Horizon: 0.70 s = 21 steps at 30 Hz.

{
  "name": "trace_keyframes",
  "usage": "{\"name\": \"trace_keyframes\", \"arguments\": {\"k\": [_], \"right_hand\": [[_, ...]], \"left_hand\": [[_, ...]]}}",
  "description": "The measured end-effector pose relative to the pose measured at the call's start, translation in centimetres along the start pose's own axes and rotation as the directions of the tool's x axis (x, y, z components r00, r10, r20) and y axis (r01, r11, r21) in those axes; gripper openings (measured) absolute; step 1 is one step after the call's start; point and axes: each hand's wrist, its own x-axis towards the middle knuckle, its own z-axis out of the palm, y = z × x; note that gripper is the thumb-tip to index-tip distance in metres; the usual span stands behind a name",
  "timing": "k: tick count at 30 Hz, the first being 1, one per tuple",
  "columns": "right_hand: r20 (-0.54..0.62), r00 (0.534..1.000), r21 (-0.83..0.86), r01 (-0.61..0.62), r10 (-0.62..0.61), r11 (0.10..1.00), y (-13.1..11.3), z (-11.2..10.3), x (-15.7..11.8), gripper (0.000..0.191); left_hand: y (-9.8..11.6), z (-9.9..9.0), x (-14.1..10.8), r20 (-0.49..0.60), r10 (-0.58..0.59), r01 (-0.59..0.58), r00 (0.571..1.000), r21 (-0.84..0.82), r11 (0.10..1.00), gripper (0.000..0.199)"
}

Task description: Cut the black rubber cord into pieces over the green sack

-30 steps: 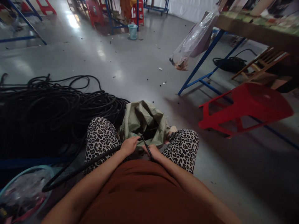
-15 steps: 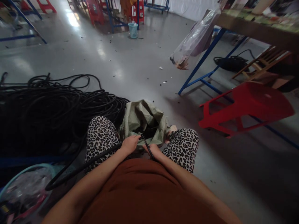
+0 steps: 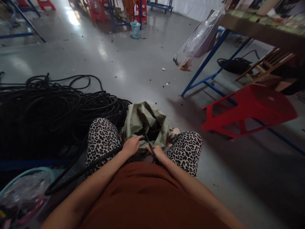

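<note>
My left hand (image 3: 131, 145) is closed around a thick black cord (image 3: 105, 157), its end poking out past my fingers. The cord runs back over my left thigh and loops beside me. In my right hand (image 3: 157, 152) is a slim dark tool, apparently a pair of scissors (image 3: 150, 145), with its blades pointing up and left at the cord's end. Whether the blades touch the cord I cannot tell. Both hands are over the near rim of an open greenish woven sack (image 3: 164, 128) between my knees, with dark pieces inside that are hard to make out.
A big tangle of black cord (image 3: 59, 105) lies to the left. Below it stands a light-blue basket (image 3: 45, 170) with clear plastic bags. At the right are a red stool (image 3: 262, 105) and a blue-legged table (image 3: 205, 60) with a hanging plastic bag (image 3: 194, 44).
The cord's end now shows a little further beyond my left fingers. The scissors' tip has shifted slightly up and right. Both hands keep their grip.
</note>
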Motion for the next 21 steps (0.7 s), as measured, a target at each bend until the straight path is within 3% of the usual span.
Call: {"name": "trace_keyframes", "arguments": {"k": [4, 8, 21], "right_hand": [[0.069, 0.996, 0.154, -0.067, 0.057, 0.986, -0.3, 0.0, -0.4, 0.048], [0.172, 0.985, 0.23, -0.039, -0.001, 0.972, -0.9, -0.1, -1.0, 0.046], [0.269, 0.961, 0.185, 0.006, -0.056, 0.983, -1.9, -0.4, -1.9, 0.045]], "left_hand": [[-0.4, 0.1, 0.0, -0.06, -0.029, 0.025, 0.998, -0.067, 0.997, 0.034], [-0.8, 0.3, 0.0, -0.103, -0.026, 0.017, 0.994, -0.089, 0.996, 0.031], [-0.4, 0.4, -0.3, -0.055, 0.005, -0.005, 0.999, -0.01, 1.0, 0.031]]}}
